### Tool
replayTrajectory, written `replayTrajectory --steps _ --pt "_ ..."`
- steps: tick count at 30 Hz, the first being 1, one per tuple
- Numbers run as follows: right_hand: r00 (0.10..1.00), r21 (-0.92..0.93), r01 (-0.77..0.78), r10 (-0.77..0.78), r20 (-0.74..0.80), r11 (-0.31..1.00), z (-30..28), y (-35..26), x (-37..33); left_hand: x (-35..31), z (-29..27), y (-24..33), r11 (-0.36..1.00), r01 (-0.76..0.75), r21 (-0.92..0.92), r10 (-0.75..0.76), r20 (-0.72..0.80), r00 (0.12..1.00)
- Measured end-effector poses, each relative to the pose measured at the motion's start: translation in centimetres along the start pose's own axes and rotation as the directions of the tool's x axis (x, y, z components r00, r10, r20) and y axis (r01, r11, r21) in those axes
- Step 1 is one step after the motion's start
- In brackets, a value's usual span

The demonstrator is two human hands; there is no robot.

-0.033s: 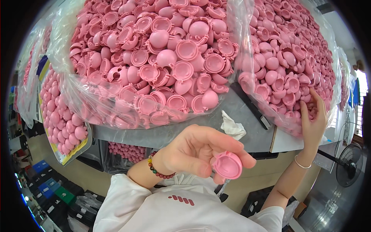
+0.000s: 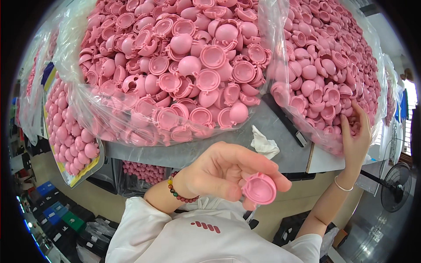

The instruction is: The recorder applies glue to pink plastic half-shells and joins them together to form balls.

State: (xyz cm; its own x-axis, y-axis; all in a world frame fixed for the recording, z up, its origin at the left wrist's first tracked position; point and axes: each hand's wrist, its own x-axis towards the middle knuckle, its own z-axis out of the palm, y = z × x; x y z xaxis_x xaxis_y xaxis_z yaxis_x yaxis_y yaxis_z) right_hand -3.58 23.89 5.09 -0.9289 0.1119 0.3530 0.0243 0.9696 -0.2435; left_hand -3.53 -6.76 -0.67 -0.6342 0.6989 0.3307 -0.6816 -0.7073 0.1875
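Nothing moved: left hand [image 2: 219,171] holds pink cap [image 2: 259,189]; bags [image 2: 83,109] brim.

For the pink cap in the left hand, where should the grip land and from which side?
Grip the pink cap across its round raised rim, coming from the right, the side away from the left hand. Its open hollow faces the camera and the fingers already cover the left and rear edge, so the right rim looks the freest.
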Motion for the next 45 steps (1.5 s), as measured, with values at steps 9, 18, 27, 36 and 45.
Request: replayTrajectory --steps 9,18,27,36,45 --pt "0.953 0.401 -0.100 0.203 -0.224 0.911 -0.6 1.0 -0.6 -0.2 -0.6 -0.4 0.993 -0.014 -0.120 0.000 -0.118 0.993" --pt "0.951 0.385 -0.008 -0.112 0.288 0.923 -0.3 -9.2 -5.8 -0.1 -1.1 -0.6 0.999 -0.050 -0.013 0.046 -0.200 0.979" --pt "0.955 0.328 0.148 -0.221 0.199 0.933 1.4 -8.6 -6.1 -0.3 -0.8 -0.7 0.996 -0.061 -0.060 0.040 -0.310 0.950" --pt "0.993 0.614 -0.055 -0.022 0.118 0.787 0.9 -8.5 -7.5 1.3 0.0 -1.3 0.882 0.056 0.468 0.121 -0.340 0.933" --pt "0.987 0.675 0.133 -0.162 -0.021 0.726 2.4 -9.5 -5.7 1.5 0.3 -2.1 0.485 0.126 0.865 0.155 -0.227 0.962"
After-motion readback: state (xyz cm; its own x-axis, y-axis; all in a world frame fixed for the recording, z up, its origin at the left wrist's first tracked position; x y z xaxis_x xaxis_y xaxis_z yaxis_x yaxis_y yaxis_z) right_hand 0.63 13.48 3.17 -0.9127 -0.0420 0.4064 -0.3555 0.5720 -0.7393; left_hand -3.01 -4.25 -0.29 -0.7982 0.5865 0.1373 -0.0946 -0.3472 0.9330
